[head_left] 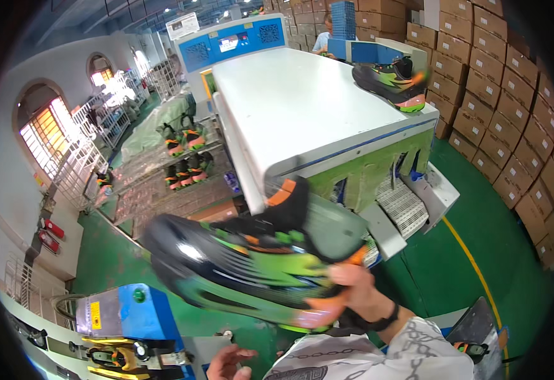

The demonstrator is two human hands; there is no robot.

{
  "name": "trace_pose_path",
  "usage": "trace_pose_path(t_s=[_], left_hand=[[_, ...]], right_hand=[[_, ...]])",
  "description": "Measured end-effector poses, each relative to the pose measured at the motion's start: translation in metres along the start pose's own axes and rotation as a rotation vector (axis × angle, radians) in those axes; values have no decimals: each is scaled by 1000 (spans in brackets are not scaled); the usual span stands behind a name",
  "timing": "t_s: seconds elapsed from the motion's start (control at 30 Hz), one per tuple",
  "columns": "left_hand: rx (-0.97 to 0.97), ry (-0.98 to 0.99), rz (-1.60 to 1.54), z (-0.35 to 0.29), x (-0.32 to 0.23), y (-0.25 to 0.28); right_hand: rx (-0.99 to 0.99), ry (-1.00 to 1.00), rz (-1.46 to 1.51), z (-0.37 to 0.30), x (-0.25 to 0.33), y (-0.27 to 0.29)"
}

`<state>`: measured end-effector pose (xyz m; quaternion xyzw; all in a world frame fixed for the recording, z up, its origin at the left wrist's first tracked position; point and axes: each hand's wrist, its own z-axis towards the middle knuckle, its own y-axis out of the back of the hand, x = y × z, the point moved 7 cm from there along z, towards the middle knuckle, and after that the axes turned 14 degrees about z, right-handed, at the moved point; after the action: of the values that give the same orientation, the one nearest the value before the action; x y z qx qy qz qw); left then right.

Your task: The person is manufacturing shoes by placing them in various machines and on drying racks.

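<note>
In front of me hangs a black, green and orange sports shoe (258, 269), its toe to the left and its heel to the right. A grey-green block (334, 228), shaped like a shoe last, sticks up out of its opening. My right hand (356, 288) is closed round the heel, a black band on its wrist. Low in the view, apart from the shoe, my left hand (229, 364) holds nothing, its fingers loosely curled and apart. Beside it on the left stands a blue machine (131, 310) with yellow clamp parts.
A long white machine (283, 107) carries another shoe (394, 82) on its top right; slotted openings show in its green front. Several shoes stand on a rack (144, 206) at left. Stacked cartons (492, 88) line the right. A co-worker (322, 41) is at the back.
</note>
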<state>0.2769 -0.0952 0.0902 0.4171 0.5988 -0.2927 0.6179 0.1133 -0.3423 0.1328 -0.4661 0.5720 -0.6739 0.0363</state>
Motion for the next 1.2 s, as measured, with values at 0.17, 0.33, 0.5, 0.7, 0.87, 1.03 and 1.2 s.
trace_pose_path(t_s=[0.17,0.33,0.5,0.7,0.87,1.03,1.2], left_hand=[[16,-64,-84,56,3,-71],[210,-189,435,112,-30,-146],[223,-310,671,123,-46,-181],[366,-254,596,132,-38,-188],[318,-214,474,134,-27,-163],[385,-295,448,131,-27,-153],[378,-328,431,121,-20,-156]], right_hand=[[-202,468,-89,-99,96,150],[-598,121,-459,-104,77,220],[-341,831,-1336,-36,96,157],[-332,798,-1333,17,86,166],[-272,606,-1112,-18,114,147],[-457,1292,-1033,-14,302,87],[-183,829,-964,79,430,88]])
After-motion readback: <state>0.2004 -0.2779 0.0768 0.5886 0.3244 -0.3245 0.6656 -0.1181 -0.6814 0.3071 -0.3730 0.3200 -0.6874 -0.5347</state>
